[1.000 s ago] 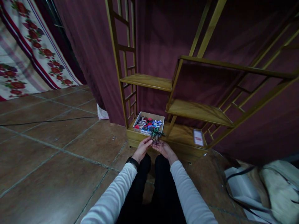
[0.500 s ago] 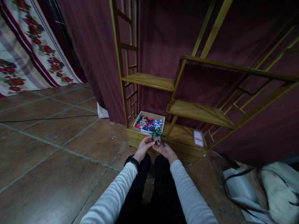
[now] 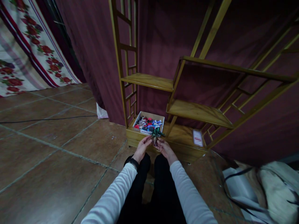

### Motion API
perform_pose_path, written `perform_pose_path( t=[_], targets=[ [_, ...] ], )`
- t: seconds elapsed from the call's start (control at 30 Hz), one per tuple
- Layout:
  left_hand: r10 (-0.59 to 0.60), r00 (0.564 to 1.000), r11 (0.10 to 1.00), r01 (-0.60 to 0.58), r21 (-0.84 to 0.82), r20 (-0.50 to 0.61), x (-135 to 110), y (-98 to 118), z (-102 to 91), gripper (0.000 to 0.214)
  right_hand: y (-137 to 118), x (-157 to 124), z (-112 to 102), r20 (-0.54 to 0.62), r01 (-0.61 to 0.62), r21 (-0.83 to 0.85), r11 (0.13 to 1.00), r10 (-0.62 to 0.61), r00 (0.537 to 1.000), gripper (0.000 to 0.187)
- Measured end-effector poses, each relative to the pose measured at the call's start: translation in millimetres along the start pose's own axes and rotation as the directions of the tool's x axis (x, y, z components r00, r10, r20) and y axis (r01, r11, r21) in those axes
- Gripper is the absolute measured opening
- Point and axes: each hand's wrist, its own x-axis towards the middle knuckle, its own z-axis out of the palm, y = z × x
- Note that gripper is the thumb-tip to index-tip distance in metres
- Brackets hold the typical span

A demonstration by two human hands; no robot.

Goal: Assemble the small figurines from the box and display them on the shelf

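Note:
Both my hands meet low in the middle of the view, just in front of a wooden shelf unit. My left hand [image 3: 142, 148] and my right hand [image 3: 164, 148] pinch a small green and dark ornament [image 3: 155, 134] between their fingertips. Right behind it, on the lowest shelf board, sits an open white box [image 3: 140, 115] filled with several small red, blue and dark trinkets. My white sleeves and a dark wristband on the left wrist show below.
The wooden shelf unit [image 3: 198, 112] has bare boards at several heights, backed by a dark red curtain [image 3: 93, 53]. A small white card [image 3: 197, 137] lies on the bottom board. A beige bag [image 3: 273, 186] lies at right; floral cloth [image 3: 21, 56] hangs far left; a cable crosses the tiled floor.
The hands stay together at the ornament; the fingers have shifted slightly on it, and the view has barely moved.

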Motion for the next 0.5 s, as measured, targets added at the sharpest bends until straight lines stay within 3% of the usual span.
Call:
perform_pose_path(
  t=[0.27,0.5],
  targets=[
    [-0.021,0.995,0.999,0.018,-0.037,-0.093,-2.4,1.7,-0.4,0.037,4.6,7.0,-4.7,-0.153,0.124,-0.075,0.989,-0.134,0.979,0.028],
    [0.045,0.998,0.992,-0.041,0.118,-0.035,-1.2,-4.6,0.3,0.046,4.8,4.9,0.6,-0.249,0.178,-0.073,0.981,-0.191,0.949,0.030]
  ],
)
